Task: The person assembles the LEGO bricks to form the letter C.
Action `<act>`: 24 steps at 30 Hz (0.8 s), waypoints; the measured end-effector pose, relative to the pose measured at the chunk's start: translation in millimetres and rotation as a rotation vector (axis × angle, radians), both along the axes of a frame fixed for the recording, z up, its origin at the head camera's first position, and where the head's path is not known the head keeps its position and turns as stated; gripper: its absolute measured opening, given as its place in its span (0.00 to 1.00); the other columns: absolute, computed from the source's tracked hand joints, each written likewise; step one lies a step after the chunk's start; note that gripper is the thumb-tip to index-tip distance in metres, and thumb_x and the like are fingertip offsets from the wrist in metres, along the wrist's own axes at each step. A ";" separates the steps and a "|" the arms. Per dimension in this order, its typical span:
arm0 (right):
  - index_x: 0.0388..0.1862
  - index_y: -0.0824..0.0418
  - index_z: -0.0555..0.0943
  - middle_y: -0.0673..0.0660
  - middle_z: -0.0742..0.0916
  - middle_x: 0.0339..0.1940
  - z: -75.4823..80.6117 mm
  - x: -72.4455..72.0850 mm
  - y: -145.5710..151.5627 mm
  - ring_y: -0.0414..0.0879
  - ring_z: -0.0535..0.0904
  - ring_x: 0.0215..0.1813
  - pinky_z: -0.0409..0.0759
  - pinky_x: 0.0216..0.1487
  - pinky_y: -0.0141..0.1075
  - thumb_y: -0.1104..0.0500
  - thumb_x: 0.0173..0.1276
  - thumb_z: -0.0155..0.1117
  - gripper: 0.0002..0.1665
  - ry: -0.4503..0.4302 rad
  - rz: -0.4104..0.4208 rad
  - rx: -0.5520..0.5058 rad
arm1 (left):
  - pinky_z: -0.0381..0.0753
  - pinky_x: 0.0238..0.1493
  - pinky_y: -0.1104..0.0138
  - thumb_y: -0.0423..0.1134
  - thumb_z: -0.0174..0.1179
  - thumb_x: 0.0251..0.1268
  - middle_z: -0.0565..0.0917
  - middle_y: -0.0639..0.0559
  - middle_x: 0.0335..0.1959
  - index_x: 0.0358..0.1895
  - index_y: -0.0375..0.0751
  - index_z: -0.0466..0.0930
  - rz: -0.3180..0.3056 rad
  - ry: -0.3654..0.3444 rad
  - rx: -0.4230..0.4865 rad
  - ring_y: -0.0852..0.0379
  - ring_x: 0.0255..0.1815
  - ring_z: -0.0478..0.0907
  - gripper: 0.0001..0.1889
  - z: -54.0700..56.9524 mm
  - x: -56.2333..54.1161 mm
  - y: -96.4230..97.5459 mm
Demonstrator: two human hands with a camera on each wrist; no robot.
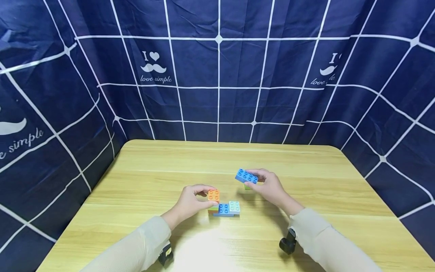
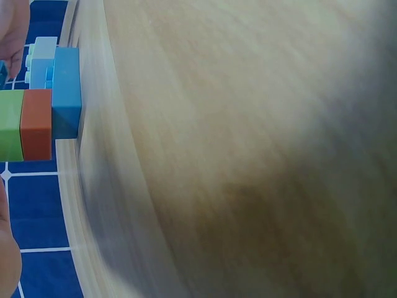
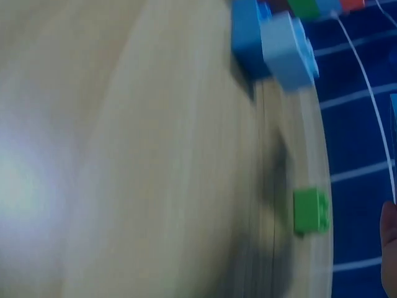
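Observation:
My left hand (image 1: pixel 190 202) pinches an orange toy brick (image 1: pixel 213 195) between thumb and fingers at the top of a small stack. Below it show a green brick (image 2: pixel 10 125) and a reddish-brown brick (image 2: pixel 36 125), resting on one end of a blue base brick (image 2: pixel 66 93). A pale brick (image 1: pixel 234 206) sits at the base's other end, with blue studs (image 1: pixel 223 208) between. To the right and farther back, my right hand (image 1: pixel 270 187) holds a long blue brick (image 1: pixel 246 176) tilted above the table. Its fingers are mostly out of the right wrist view.
A loose green brick (image 3: pixel 310 211) stands on the wooden table (image 1: pixel 163 162) beneath the raised blue brick. Dark blue cloth (image 1: pixel 217 102) with white lines hangs behind the table and along both sides.

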State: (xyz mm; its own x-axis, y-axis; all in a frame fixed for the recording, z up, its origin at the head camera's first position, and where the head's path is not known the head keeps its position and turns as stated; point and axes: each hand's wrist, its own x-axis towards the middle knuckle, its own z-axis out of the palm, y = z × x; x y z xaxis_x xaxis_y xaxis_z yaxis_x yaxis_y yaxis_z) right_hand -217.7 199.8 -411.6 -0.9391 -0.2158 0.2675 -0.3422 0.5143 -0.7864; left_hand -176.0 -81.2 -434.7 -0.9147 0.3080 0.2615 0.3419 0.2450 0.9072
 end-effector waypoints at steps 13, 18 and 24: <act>0.51 0.53 0.83 0.46 0.83 0.45 16.3 19.7 -32.3 0.44 0.77 0.44 0.77 0.47 0.50 0.52 0.55 0.75 0.24 0.014 0.296 0.033 | 0.79 0.45 0.58 0.40 0.74 0.48 0.85 0.57 0.39 0.43 0.44 0.86 0.004 0.017 -0.010 0.55 0.41 0.77 0.17 -0.4 -0.2 -0.5; 0.52 0.53 0.83 0.45 0.83 0.43 21.9 20.9 -37.6 0.44 0.75 0.44 0.75 0.47 0.54 0.52 0.55 0.75 0.24 0.003 0.367 0.052 | 0.79 0.45 0.60 0.41 0.74 0.48 0.85 0.56 0.40 0.44 0.43 0.86 0.006 0.014 -0.019 0.55 0.41 0.78 0.17 0.2 -0.1 -0.7; 0.51 0.54 0.84 0.45 0.82 0.39 23.8 19.7 -41.7 0.44 0.75 0.41 0.76 0.43 0.54 0.55 0.55 0.75 0.23 -0.011 0.410 0.076 | 0.79 0.46 0.61 0.41 0.74 0.48 0.85 0.55 0.42 0.44 0.43 0.85 0.009 0.000 -0.018 0.55 0.42 0.78 0.18 0.4 -0.9 -1.1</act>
